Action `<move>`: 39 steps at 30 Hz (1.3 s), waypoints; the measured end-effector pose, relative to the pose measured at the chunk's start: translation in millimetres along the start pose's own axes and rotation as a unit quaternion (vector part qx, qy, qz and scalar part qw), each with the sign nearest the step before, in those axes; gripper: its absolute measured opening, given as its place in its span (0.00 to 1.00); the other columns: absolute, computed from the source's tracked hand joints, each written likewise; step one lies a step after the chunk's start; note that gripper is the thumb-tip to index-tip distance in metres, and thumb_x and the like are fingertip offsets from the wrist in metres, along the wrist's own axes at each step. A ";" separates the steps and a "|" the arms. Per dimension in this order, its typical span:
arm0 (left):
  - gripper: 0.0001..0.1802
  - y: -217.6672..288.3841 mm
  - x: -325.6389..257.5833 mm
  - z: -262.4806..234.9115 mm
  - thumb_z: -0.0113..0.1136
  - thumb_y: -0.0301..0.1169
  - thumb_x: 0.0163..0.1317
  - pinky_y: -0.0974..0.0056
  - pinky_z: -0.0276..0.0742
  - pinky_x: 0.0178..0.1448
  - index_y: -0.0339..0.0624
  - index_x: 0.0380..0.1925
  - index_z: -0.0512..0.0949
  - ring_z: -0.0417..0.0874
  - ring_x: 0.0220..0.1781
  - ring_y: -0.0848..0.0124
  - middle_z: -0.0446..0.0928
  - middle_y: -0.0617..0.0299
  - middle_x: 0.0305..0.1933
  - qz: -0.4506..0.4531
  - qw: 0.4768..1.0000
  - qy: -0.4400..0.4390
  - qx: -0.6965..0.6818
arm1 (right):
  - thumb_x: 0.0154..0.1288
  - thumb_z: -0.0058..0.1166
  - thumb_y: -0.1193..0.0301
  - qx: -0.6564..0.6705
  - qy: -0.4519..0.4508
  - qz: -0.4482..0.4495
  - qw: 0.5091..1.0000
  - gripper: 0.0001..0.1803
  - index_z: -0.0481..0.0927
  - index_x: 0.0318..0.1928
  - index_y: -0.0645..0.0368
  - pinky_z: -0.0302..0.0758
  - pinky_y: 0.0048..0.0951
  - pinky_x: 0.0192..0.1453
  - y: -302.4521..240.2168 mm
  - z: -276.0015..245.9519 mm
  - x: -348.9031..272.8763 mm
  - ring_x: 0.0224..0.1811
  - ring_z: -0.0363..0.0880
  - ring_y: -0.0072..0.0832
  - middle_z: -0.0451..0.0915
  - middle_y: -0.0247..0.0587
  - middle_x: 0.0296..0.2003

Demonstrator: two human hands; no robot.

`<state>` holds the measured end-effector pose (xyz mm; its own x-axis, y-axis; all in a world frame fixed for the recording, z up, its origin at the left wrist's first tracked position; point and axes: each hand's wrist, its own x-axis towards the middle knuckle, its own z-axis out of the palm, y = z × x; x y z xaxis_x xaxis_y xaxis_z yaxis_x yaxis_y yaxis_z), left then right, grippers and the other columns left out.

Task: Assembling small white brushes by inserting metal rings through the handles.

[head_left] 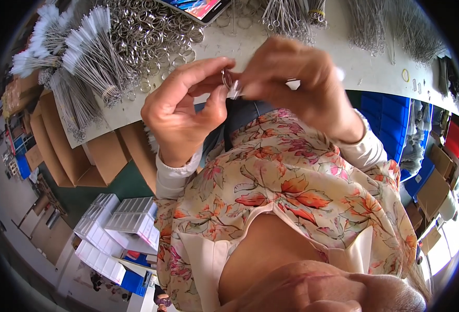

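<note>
A small metal ring (pixel 227 79) is pinched between the thumb and forefinger of my left hand (pixel 177 104), held up over the table's near edge. Close against it on the right, my right hand (pixel 299 78) is closed in a pinch and slightly blurred by motion. A shiny, pale bit (pixel 235 89) shows at its fingertips, too small to name. White patches (pixel 293 83) peek out around the right hand, their kind hidden. Beyond my left hand lies a heap of metal rings (pixel 151 34), with bundles of white-bristled wire brushes (pixel 91 52) to its left.
At the table's (pixel 338 31) far side lie bundles of looped wires (pixel 286 21) and more thin wires (pixel 367 26) farther right. A phone-like screen (pixel 203 8) lies at the back. Cardboard boxes (pixel 102 158) stand below left, near white plastic bins (pixel 128 216); a blue bin (pixel 385 122) stands right.
</note>
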<state>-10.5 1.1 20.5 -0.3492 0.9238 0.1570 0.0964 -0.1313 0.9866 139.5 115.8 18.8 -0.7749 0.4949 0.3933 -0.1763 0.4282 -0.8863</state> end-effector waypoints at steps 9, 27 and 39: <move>0.15 -11.3 5.8 6.9 0.60 0.14 0.47 0.70 0.81 0.40 0.28 0.38 0.78 0.84 0.35 0.68 0.79 0.51 0.40 0.153 0.980 0.076 0.103 | 0.61 0.58 0.66 0.290 0.003 0.300 0.909 0.11 0.79 0.35 0.63 0.62 0.14 0.20 -4.6 4.9 11.6 0.18 0.66 0.11 0.74 0.28 0.20; 0.15 -7.3 3.1 -21.6 0.57 0.18 0.56 0.71 0.77 0.45 0.28 0.45 0.76 0.80 0.39 0.74 0.78 0.50 0.43 -0.072 0.994 0.023 -0.085 | 0.60 0.55 0.73 0.135 -0.127 0.278 0.943 0.05 0.79 0.33 0.62 0.68 0.20 0.23 11.5 10.4 13.8 0.17 0.71 0.17 0.76 0.33 0.21; 0.17 -61.1 88.4 -186.3 0.63 0.42 0.53 0.64 0.74 0.36 0.38 0.31 0.80 0.82 0.31 0.65 0.81 0.55 0.29 -0.113 0.816 0.071 0.563 | 0.49 0.58 0.74 -0.298 -0.024 -0.103 0.949 0.10 0.78 0.35 0.55 0.70 0.30 0.39 63.5 34.2 3.0 0.36 0.71 0.30 0.73 0.32 0.29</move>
<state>-220.9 23.7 -17.9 -0.5733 0.8172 0.0597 0.7817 0.5237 0.3386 105.2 118.6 -44.7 -0.7904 0.3256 0.5189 0.0370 0.8709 -0.4901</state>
